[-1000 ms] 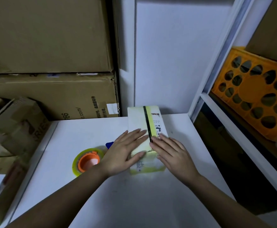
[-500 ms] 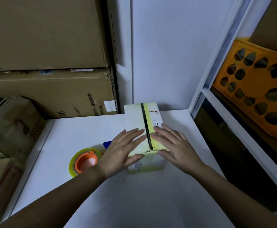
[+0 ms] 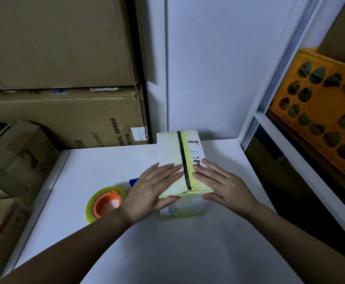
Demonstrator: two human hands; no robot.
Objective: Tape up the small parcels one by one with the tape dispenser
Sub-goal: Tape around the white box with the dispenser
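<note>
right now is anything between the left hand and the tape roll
Nothing visible. The left hand lies flat on the parcel, and the tape roll sits on the table just beside its wrist, with no object between them.

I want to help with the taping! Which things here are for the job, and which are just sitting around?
For the job: small parcel under the left hand and right hand; tape dispenser beside it.

Just sitting around: big cardboard boxes; orange crate on the shelf.
</note>
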